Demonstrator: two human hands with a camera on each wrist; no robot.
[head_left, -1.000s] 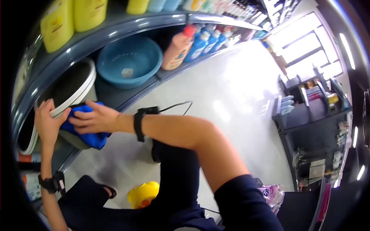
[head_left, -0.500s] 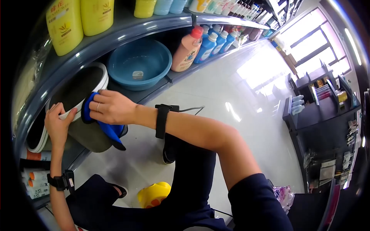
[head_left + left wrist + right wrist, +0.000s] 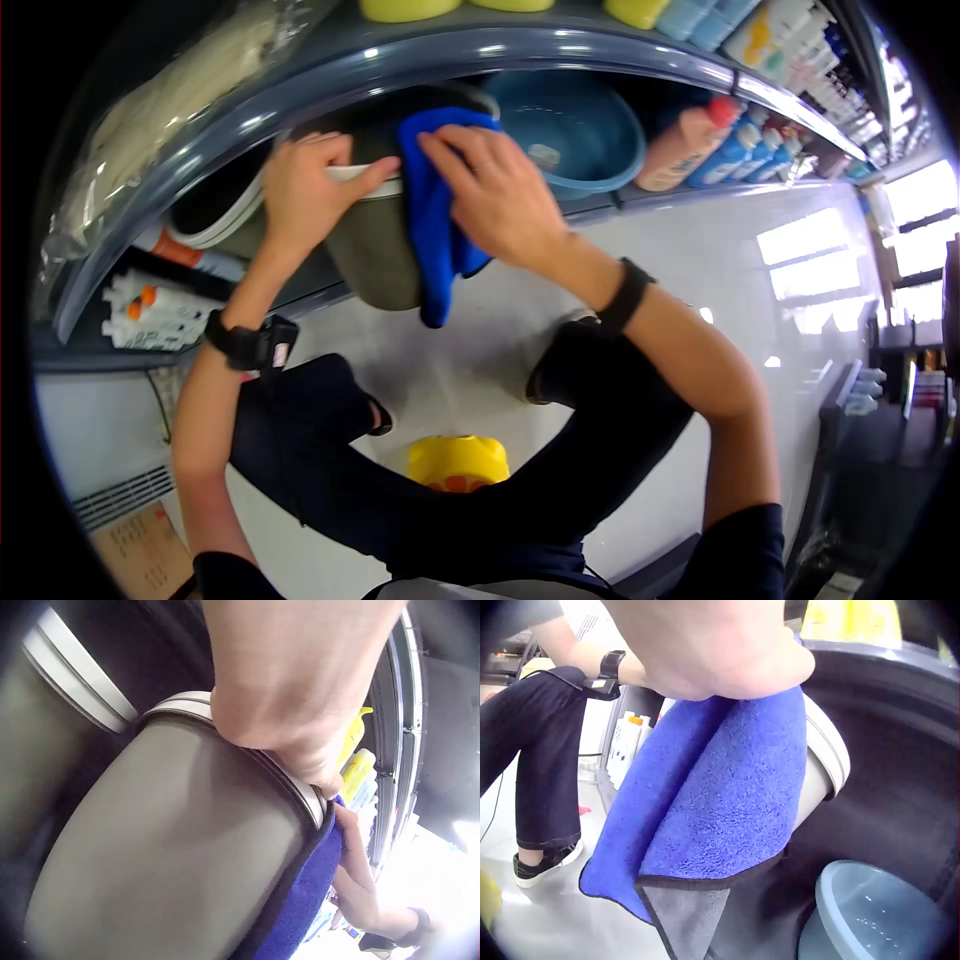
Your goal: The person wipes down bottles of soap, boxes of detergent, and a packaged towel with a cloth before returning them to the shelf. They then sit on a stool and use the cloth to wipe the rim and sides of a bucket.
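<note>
A grey-green bin (image 3: pixel 375 265) with a white rim (image 3: pixel 191 707) leans tilted on the lower shelf. My left hand (image 3: pixel 312 190) grips this rim, its thumb stretched along it towards the cloth. A blue cloth (image 3: pixel 432 225) with dark edging and a grey underside hangs over the rim, just right of the left thumb. With curled fingers my right hand (image 3: pixel 500 195) holds the cloth at the rim. In the right wrist view the cloth (image 3: pixel 720 795) drapes in folds below that hand, its lower corner turned to show grey.
A second white-rimmed bin (image 3: pixel 235 220) stands to the left. On the right are a blue basin (image 3: pixel 600 150), a pink bottle (image 3: pixel 685 150) and blue bottles. The upper shelf's edge (image 3: pixel 500 48) curves overhead. A yellow object (image 3: pixel 458 460) is on the floor between my legs.
The head view has swung left, so bin and hands appear nearer the middle. My right hand has shifted along the rim with the cloth, which hangs longer. The left hand keeps its grip.
</note>
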